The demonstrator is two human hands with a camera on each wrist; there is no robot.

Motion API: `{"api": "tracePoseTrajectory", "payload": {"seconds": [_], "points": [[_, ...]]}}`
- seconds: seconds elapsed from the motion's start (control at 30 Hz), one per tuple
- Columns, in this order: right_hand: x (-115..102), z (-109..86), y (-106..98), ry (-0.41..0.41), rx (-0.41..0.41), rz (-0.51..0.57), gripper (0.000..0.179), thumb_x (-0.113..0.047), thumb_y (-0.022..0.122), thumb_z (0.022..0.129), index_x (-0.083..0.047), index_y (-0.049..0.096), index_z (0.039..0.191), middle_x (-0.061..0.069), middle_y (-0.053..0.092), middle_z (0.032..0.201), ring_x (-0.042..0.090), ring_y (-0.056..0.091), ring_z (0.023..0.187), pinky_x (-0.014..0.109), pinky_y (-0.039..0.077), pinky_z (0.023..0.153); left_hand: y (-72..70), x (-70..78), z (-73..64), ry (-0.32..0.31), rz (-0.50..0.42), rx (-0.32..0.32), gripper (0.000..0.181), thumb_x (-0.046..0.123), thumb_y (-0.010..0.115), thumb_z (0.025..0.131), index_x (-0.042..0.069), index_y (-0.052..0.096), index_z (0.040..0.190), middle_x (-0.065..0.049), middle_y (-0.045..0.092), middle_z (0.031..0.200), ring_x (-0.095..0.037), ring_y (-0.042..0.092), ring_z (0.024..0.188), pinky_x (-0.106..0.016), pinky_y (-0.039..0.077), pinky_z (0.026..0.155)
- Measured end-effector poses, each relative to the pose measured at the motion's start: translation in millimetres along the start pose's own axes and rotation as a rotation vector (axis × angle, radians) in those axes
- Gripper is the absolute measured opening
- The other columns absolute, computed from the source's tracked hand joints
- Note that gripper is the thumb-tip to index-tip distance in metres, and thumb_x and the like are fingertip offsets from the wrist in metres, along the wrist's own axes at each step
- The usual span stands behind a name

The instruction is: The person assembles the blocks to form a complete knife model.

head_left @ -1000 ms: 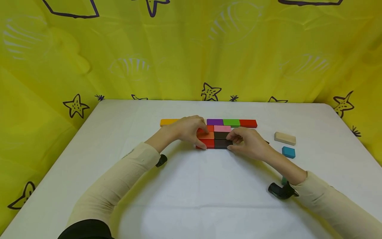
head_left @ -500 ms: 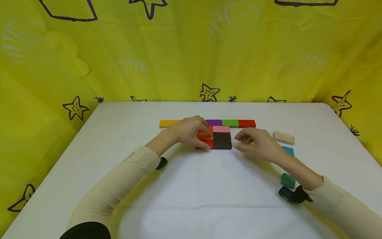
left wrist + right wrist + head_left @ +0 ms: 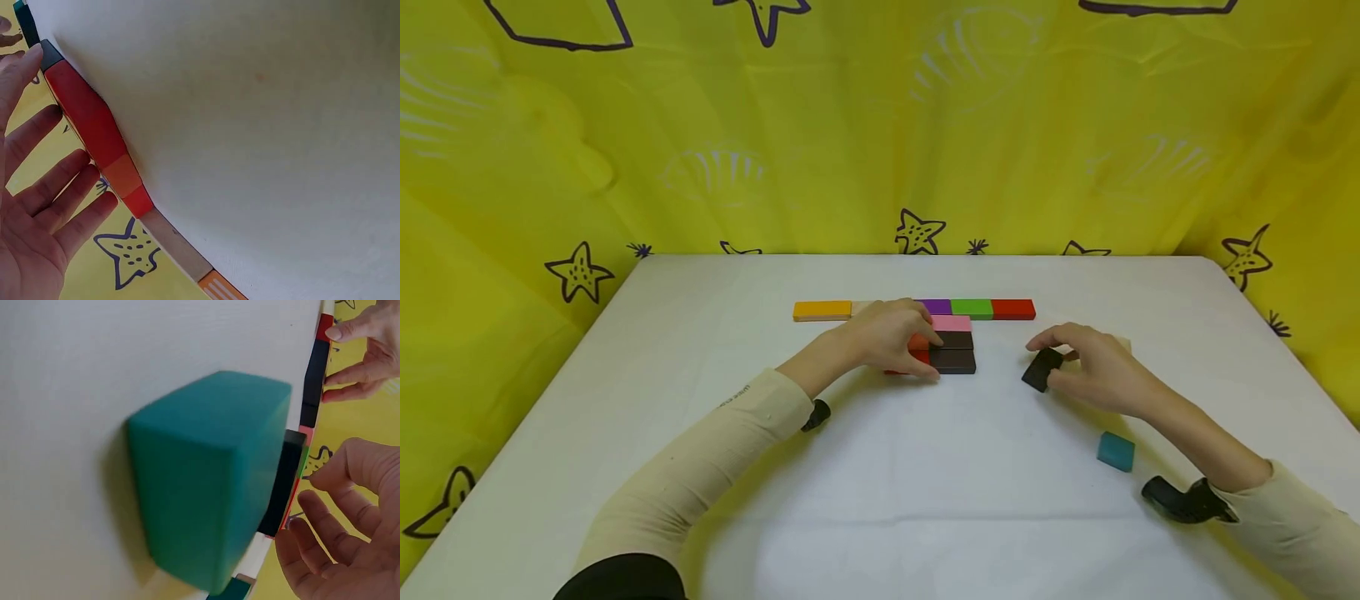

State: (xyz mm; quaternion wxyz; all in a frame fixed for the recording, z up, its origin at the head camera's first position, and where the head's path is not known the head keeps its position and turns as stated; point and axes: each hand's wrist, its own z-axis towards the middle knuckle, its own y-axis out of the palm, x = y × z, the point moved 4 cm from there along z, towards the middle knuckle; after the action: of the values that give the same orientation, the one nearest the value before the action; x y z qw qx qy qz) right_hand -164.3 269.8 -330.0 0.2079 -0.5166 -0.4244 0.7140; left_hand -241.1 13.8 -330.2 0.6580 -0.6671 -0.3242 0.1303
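Note:
In the head view, my left hand (image 3: pixel 887 337) rests at the left part of a compact group of wooden blocks, covering some of them. Black blocks (image 3: pixel 952 361), a pink block (image 3: pixel 952 322) and parts of red and orange blocks (image 3: pixel 917 342) show around it. The left wrist view has its fingers spread along the row of blocks (image 3: pixel 87 119), thumb tip at a black end. My right hand (image 3: pixel 1093 371) hovers around a separate black block (image 3: pixel 1042 369) lying askew on the table. Its fingers are loosely bent; the right wrist view shows no clear grip on that black block (image 3: pixel 284 481).
Behind the group runs a row of blocks: orange (image 3: pixel 822 311), purple (image 3: pixel 934 307), green (image 3: pixel 972 309) and red (image 3: pixel 1013 309). A teal block (image 3: pixel 1116 451) lies near the right forearm. A plain wooden block (image 3: pixel 1123 343) is mostly hidden behind the right hand.
My right hand has left the black blocks of the group and moved right to the separate black block. The left hand has slid slightly right over the group. The blue block is now hidden.

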Motion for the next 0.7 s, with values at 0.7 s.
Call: {"api": "tracePoseTrajectory", "payload": {"seconds": [0.7], "points": [[8.6, 0.5, -2.8, -0.038, -0.052, -0.138, 0.038, 0.009, 0.072, 0.079, 0.0, 0.069, 0.116, 0.016, 0.066, 0.12, 0.036, 0.061, 0.108, 0.053, 0.051, 0.088, -0.8, -1.4, -0.2, 0.031, -0.014, 0.002, 0.046, 0.048, 0.08, 0.087, 0.021, 0.076, 0.124, -0.004, 0.066, 0.13, -0.02, 0.056, 0.125, -0.038, 0.048, 0.101]]}}
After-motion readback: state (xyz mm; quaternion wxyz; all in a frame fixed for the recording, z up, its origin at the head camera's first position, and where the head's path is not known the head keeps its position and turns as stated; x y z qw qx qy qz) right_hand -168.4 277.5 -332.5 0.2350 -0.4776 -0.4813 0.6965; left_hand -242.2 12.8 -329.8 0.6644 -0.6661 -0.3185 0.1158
